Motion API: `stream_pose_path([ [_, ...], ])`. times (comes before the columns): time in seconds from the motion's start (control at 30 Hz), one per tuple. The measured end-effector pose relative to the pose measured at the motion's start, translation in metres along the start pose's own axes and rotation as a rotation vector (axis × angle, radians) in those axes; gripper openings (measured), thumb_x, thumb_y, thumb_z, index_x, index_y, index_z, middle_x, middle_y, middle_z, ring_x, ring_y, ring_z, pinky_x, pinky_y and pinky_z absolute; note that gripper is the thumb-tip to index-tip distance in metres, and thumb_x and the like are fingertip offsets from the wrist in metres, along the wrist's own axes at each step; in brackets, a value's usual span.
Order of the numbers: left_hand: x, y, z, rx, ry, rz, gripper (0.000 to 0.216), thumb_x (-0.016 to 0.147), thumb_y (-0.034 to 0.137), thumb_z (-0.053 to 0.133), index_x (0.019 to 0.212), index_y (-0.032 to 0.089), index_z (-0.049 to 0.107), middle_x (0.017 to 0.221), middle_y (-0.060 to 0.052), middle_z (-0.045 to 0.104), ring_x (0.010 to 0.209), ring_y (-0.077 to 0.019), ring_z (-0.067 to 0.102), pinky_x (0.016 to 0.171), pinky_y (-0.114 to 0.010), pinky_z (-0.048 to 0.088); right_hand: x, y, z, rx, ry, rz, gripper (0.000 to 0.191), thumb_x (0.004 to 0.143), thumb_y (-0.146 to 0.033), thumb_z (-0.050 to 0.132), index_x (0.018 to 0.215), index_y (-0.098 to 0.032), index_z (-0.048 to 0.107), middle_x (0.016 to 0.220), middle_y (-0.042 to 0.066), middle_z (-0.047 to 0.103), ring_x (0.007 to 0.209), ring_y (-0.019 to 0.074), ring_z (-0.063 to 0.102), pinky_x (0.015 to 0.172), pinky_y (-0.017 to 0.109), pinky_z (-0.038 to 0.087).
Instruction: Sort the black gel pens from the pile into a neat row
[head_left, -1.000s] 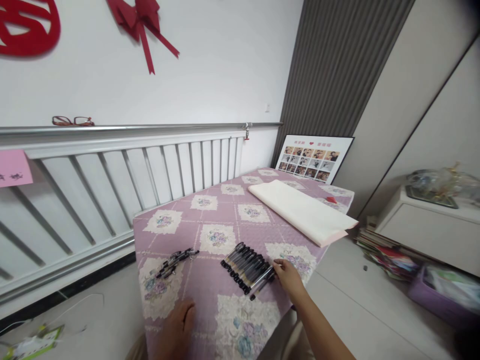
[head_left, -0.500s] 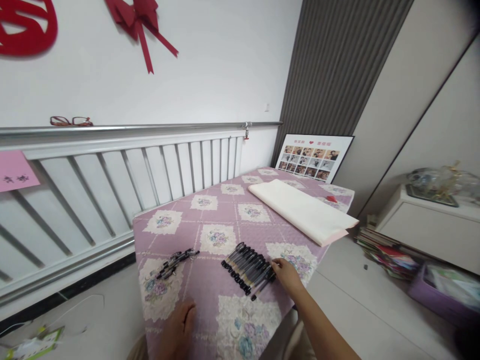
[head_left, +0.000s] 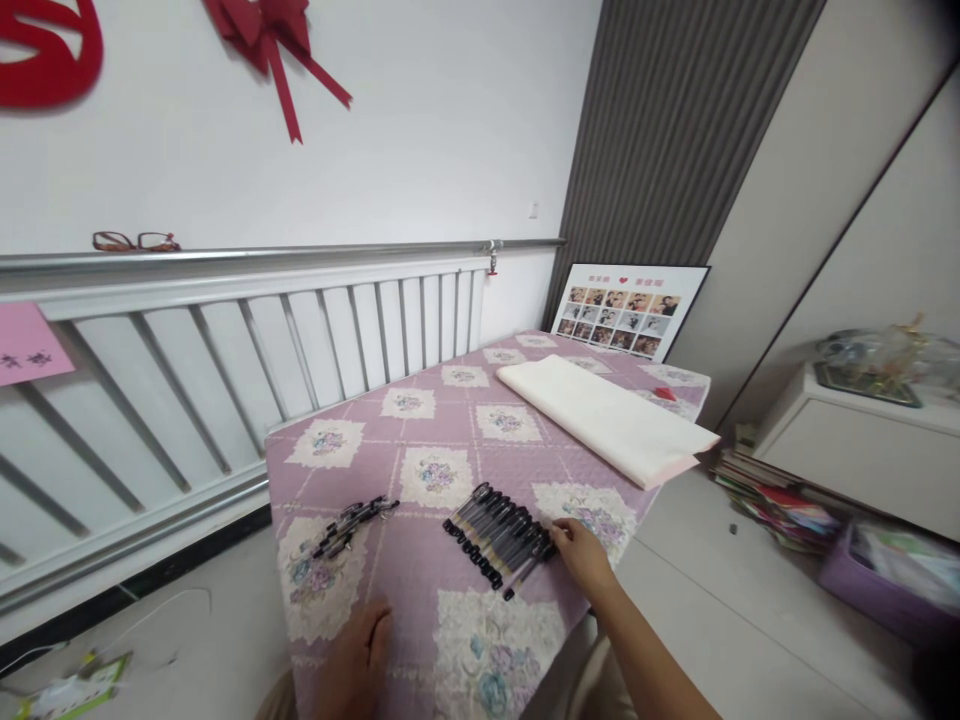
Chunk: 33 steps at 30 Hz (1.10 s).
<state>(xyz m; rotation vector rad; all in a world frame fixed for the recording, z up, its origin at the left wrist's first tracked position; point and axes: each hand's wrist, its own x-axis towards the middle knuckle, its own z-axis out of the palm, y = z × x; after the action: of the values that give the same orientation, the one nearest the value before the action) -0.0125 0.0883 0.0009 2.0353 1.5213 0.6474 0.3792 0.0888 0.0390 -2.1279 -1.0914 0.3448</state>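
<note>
A row of several black pens [head_left: 496, 530] lies side by side on a purple floral tablecloth [head_left: 450, 430]. My right hand [head_left: 583, 552] rests at the right end of this row, fingertips touching the nearest pens, fingers bent. A smaller bunch of black pens [head_left: 351, 524] lies to the left. My left hand [head_left: 358, 655] lies flat on the cloth near the front edge, fingers stretched, holding nothing.
A folded cream cloth [head_left: 604, 420] lies across the far right of the table. A framed photo collage [head_left: 628, 312] leans against the wall behind. White railing [head_left: 225, 340] runs along the left. Books [head_left: 772, 500] and a purple bin [head_left: 885, 575] sit on the floor at right.
My right hand has nudged the loose pens at the row's right end closer to the rest. The view has shifted slightly. My left hand has stayed put.
</note>
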Motion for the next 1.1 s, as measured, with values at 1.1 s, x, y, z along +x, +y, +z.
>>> stream_pose_path([
  [1.1, 0.005, 0.017, -0.008, -0.090, -0.007, 0.000, 0.034, 0.089, 0.031, 0.034, 0.104, 0.021, 0.063, 0.106, -0.005, 0.066, 0.100, -0.0187, 0.059, 0.092, -0.030, 0.043, -0.139, -0.087, 0.105, 0.184, -0.180, -0.516, 0.024, 0.083, -0.036, 0.048, 0.083, -0.021, 0.067, 0.081, 0.006, 0.073, 0.075, 0.0192, 0.069, 0.069, 0.026, 0.054],
])
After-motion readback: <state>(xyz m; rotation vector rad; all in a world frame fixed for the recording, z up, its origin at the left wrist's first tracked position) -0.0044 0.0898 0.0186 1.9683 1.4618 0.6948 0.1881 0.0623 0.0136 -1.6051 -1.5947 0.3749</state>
